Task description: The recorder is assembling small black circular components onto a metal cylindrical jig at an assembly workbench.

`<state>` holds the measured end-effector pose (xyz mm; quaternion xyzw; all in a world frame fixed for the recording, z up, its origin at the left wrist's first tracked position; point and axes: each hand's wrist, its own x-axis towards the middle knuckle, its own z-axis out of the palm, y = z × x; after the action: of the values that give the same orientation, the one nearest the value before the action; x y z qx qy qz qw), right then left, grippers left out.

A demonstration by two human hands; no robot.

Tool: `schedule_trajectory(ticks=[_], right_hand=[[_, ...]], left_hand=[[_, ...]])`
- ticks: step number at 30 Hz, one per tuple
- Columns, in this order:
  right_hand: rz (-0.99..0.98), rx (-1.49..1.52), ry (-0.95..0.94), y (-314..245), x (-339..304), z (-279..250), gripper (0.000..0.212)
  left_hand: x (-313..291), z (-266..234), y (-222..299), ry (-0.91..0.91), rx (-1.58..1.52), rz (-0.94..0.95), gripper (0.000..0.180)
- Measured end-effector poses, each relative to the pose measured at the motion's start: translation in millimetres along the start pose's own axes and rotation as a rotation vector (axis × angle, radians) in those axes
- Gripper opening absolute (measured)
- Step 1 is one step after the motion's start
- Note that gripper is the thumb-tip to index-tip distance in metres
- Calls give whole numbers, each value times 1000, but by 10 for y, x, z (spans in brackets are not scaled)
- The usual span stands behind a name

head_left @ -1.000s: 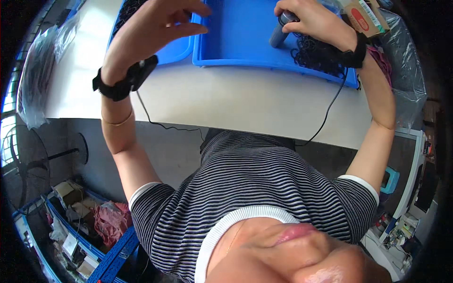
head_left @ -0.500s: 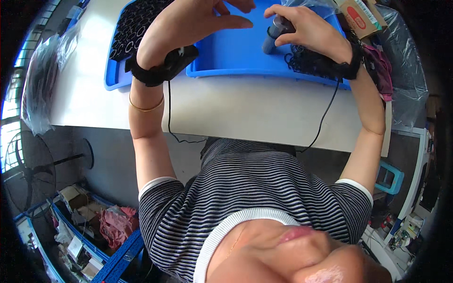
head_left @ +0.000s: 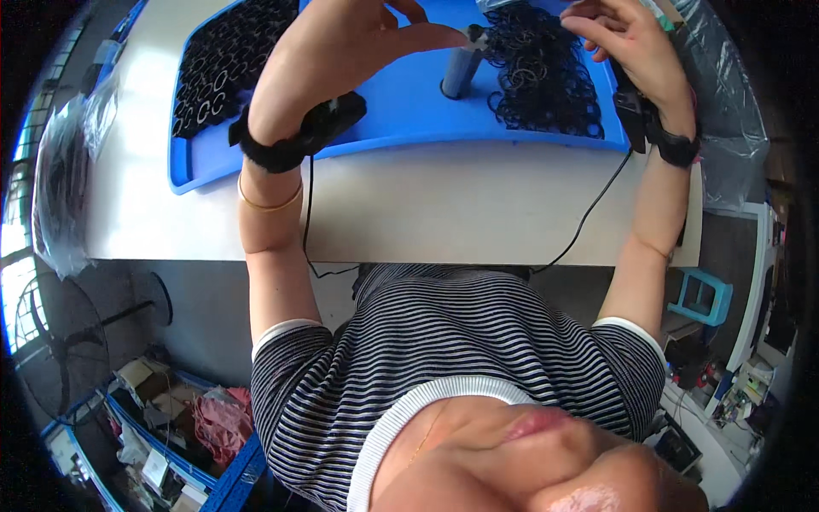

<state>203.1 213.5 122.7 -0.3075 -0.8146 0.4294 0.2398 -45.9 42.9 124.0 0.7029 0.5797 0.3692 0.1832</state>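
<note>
My left hand [head_left: 363, 38] is over the blue tray, thumb stretched out and apart from the fingers. Its thumb tip is beside the top of a grey cylinder [head_left: 460, 72], and I cannot tell whether they touch. The cylinder stands in the tray with a dark band round its foot. Loose black rings [head_left: 546, 85] lie heaped to the cylinder's right. Above the heap's right side is my right hand [head_left: 631, 47], fingers loosely bent and apart, with nothing visible in them. The upper edge of the picture cuts off part of the left hand.
Many black rings [head_left: 226, 68] sit packed in rows in the left part of the blue trays [head_left: 409, 141]. Black cables [head_left: 589, 213] run from both wrist straps across the white table [head_left: 444, 205]. Clear plastic bags [head_left: 64, 188] hang at the left end; a cardboard box edge shows upper right.
My right hand has let go of the grey cylinder and moved right, over the loose rings. The cylinder now stands by my left thumb. The view has shifted slightly.
</note>
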Motion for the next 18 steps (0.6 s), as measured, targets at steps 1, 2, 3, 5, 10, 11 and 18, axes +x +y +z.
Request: schedule_trajectory(ticks=[1, 2, 3, 5, 10, 11, 18], right_hand=[[-34, -160, -93, 71, 72, -9, 25], [-67, -319, -189, 142, 110, -12, 21], [-132, -346, -185, 230, 107, 16, 21], [-272, -573, -259, 396, 209, 21, 26], [-160, -707, -345, 631, 262, 170, 28], [-172, -730, -375, 660, 292, 254, 28], [-420, -903, -355, 1317, 311, 362, 31]], left_hand=[[-3, 6, -6, 10, -25, 35, 46], [-6, 6, -24, 0, -32, 38, 46], [-14, 1, -46, 4, -53, 35, 44], [-18, -15, -54, 22, -83, 12, 39], [-37, -61, -122, 22, -99, 10, 34], [-60, -70, -117, 27, -75, -11, 33], [-44, -28, -125, 30, -118, -3, 31]])
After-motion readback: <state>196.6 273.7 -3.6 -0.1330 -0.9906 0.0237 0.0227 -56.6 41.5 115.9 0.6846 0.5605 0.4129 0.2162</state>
